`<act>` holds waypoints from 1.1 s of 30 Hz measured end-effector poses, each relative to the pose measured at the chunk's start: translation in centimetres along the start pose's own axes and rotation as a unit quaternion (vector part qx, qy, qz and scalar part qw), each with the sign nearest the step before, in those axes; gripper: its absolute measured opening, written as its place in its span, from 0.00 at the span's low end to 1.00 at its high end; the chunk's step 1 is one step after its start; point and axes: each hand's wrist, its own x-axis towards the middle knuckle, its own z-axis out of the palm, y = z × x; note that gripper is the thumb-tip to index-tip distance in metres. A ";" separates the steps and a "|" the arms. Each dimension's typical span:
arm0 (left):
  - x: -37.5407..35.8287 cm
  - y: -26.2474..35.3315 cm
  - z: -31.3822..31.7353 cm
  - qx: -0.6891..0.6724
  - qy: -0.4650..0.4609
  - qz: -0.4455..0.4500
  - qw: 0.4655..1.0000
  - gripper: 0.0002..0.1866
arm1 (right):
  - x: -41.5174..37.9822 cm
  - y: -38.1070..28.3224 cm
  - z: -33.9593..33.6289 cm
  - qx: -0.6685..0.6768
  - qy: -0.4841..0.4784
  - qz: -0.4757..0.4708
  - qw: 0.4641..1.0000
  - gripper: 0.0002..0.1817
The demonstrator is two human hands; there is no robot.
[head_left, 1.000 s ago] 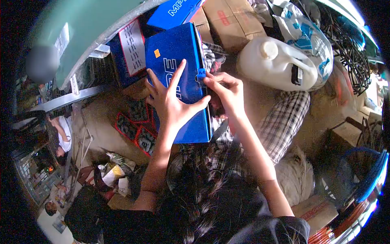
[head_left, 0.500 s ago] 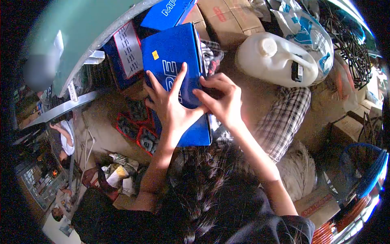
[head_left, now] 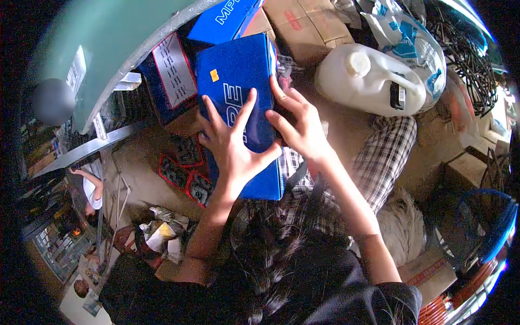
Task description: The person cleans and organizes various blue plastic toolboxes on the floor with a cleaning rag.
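A blue cardboard box [head_left: 233,59] with white outlined lettering and a small yellow sticker lies in front of me, lid down. Across its lid rests my left hand [head_left: 233,146], fingers spread, its thumb reaching the right edge. My right hand [head_left: 300,122] is at that same edge, with the thumb on the lid and the bent index finger along the rim; some of its other fingertips are hidden. Beside the box, checked cloth [head_left: 382,162] covers a leg. Black pieces with red edging [head_left: 184,176] lie to the left.
A white plastic jug [head_left: 363,81] lies to the right, near a printed plastic bag [head_left: 406,38]. Another blue box [head_left: 222,21] and a brown carton [head_left: 306,27] stand beyond. A green surface [head_left: 124,32] overhangs the upper left. Other people are at far left.
The gap along the box's right side has narrowed as the lid came down. My right hand's fingers have stretched farther along the edge. The box has shifted slightly right.
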 end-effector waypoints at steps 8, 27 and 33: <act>-1.3 1.6 -0.3 -0.021 0.032 -0.010 0.999 0.50 | 0.1 -3.3 -3.6 -0.038 0.111 -0.143 0.983 0.36; -2.4 1.9 0.8 -0.021 -0.002 0.035 0.999 0.54 | 6.8 -3.9 -1.7 -0.223 -0.007 -0.234 0.946 0.23; -1.4 1.0 -1.4 -0.036 -0.028 0.127 0.991 0.57 | 10.8 2.3 -6.7 -0.261 0.003 0.066 0.963 0.23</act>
